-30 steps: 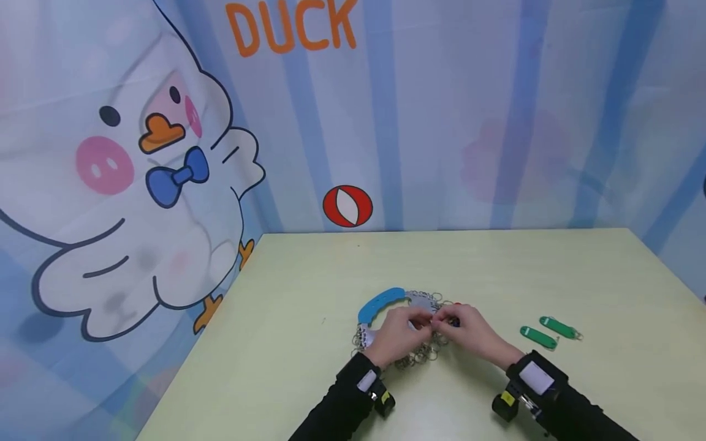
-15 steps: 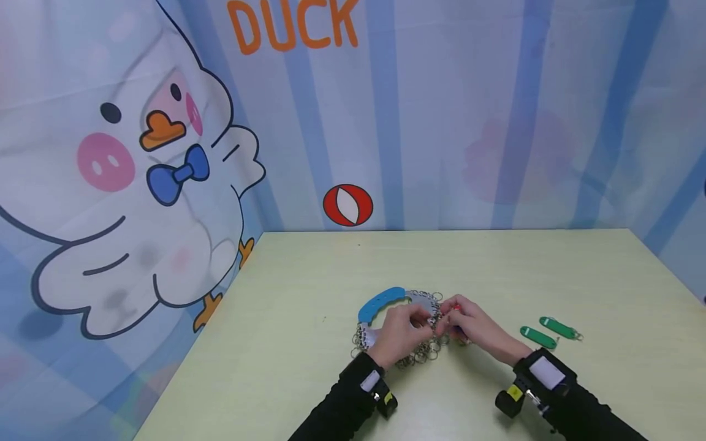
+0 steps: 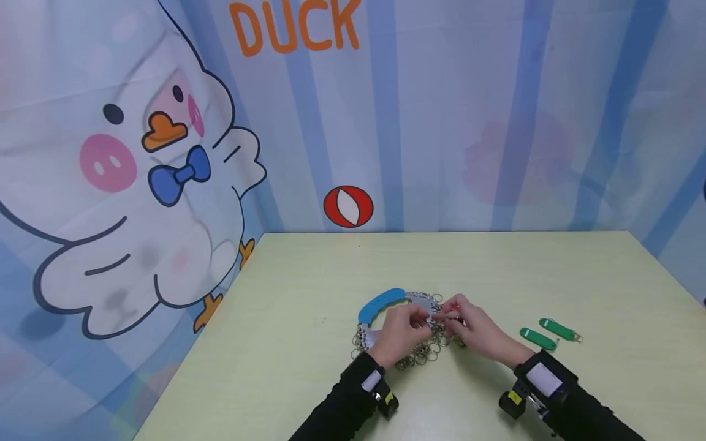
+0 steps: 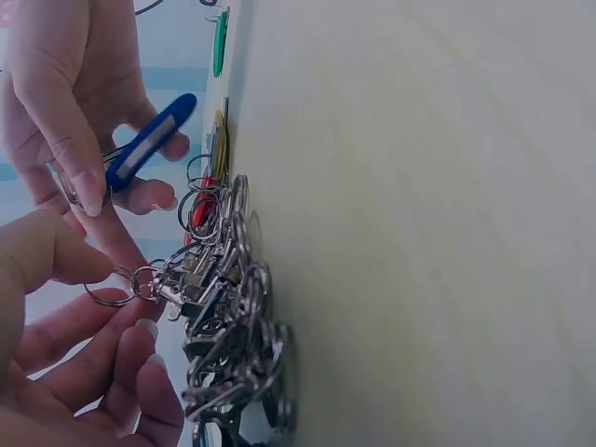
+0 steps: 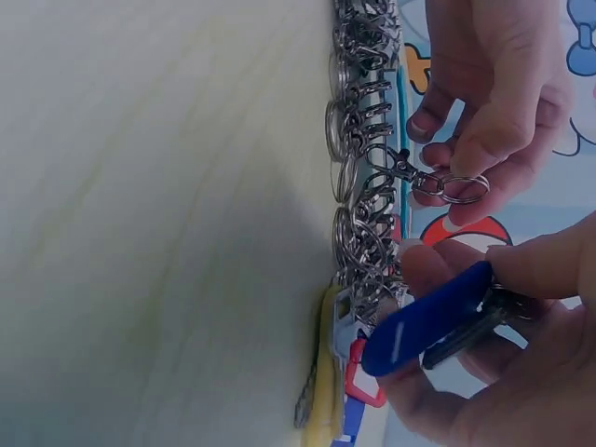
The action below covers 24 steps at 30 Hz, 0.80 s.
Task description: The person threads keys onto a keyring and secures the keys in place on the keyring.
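A ring-shaped metal key holder with a blue grip (image 3: 380, 304) lies on the table, hung with many snap hooks and split rings. My left hand (image 3: 401, 334) is over it, thumb and finger pinching a split ring (image 5: 466, 189) whose snap hook (image 5: 402, 166) runs back to the cluster. My right hand (image 3: 478, 331), just to the right, holds a blue key tag (image 5: 433, 317) with a dark key (image 5: 466, 337) beside it. In the left wrist view, the right hand's extended finger reaches close to the split ring.
Two green key tags (image 3: 537, 337) lie on the table to the right. A red tag (image 5: 365, 374) and a yellow tag (image 5: 323, 377) sit beside the metal cluster. A duck-print backdrop (image 3: 441, 122) stands behind the table (image 3: 309, 269).
My right hand drew back a little to the right from the left fingertips, then its fingers stretched toward them again. The left hand has stayed nearly still.
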Each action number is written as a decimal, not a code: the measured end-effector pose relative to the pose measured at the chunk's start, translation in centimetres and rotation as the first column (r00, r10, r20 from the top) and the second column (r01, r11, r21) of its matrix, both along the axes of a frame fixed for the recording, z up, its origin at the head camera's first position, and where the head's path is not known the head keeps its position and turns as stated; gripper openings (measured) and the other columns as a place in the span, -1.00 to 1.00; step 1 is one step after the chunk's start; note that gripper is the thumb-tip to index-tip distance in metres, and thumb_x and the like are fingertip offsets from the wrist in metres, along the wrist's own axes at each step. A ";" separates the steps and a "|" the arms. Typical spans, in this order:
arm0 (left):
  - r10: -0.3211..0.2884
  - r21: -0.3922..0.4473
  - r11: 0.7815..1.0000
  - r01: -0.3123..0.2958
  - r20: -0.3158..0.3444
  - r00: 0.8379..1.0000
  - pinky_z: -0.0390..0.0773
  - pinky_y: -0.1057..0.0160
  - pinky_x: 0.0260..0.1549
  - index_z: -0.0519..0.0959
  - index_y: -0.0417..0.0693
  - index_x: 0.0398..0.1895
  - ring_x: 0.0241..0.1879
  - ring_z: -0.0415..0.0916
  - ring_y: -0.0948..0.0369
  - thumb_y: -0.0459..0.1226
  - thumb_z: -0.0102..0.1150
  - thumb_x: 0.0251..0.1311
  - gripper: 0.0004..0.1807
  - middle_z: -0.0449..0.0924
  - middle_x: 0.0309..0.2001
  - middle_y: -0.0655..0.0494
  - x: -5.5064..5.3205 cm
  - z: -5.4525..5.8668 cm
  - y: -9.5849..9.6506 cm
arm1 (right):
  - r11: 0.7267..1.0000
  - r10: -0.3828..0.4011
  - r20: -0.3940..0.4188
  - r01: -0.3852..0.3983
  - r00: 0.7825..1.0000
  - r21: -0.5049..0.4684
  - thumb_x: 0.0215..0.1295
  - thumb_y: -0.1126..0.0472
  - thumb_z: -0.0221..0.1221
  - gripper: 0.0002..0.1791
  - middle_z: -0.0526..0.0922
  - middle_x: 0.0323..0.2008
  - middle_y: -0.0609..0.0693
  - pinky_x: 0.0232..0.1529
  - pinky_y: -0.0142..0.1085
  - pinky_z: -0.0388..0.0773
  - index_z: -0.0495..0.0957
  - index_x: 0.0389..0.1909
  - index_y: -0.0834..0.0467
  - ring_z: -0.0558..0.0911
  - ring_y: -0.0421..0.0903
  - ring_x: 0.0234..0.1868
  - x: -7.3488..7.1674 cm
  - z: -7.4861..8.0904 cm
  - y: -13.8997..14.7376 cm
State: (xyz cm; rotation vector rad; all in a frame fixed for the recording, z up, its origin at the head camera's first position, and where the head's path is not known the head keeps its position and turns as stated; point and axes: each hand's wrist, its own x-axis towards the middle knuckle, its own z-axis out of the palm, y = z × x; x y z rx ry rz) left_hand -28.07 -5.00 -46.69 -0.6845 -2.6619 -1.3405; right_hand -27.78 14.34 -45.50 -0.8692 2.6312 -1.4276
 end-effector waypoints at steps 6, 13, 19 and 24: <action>0.007 -0.015 1.000 -0.008 -0.029 1.000 0.49 0.52 -0.36 0.65 -0.24 -0.23 -0.36 0.55 0.39 -0.42 0.21 0.03 -0.80 0.71 -0.33 0.02 0.0 0.0 0.2 | 0.999 -0.035 -0.078 0.038 0.996 0.034 0.37 0.44 0.00 -0.88 0.68 -0.18 0.30 -0.52 -0.41 0.40 0.33 -0.12 0.35 0.54 -0.12 -0.42 0.4 0.3 -0.2; 0.016 -0.008 1.000 -0.016 -0.046 0.999 0.50 0.52 -0.35 0.66 -0.22 -0.26 -0.35 0.56 0.36 -0.43 0.22 0.01 -0.81 0.71 -0.34 0.01 0.1 0.1 0.5 | 0.987 -0.160 -0.063 0.160 0.985 -0.006 0.25 0.30 0.23 -0.93 0.64 -0.28 0.01 -0.29 -0.42 0.53 0.62 -0.26 0.18 0.58 -0.24 -0.31 -0.2 0.0 -0.4; 0.006 0.009 1.000 -0.006 -0.083 0.997 0.50 0.53 -0.36 0.67 -0.19 -0.35 -0.36 0.60 0.31 -0.43 0.28 -0.03 -0.87 0.72 -0.39 0.02 -0.1 -0.1 0.6 | 0.962 -0.212 0.233 0.245 0.949 -0.121 0.24 0.18 0.27 -0.74 0.68 -0.38 0.02 -0.35 -0.39 0.52 0.51 -0.19 0.28 0.59 -0.19 -0.40 -0.8 -0.1 -0.7; -0.001 0.012 1.000 0.002 -0.113 0.994 0.50 0.53 -0.36 0.67 -0.16 -0.39 -0.35 0.63 0.28 -0.35 0.37 0.00 -0.90 0.73 -0.42 0.06 -0.1 -0.2 0.8 | 0.933 -0.125 0.416 0.249 0.901 -0.260 0.32 0.21 0.19 -0.72 0.67 -0.40 -0.01 -0.44 -0.35 0.56 0.47 -0.16 0.37 0.57 -0.20 -0.50 -1.0 -0.3 -0.7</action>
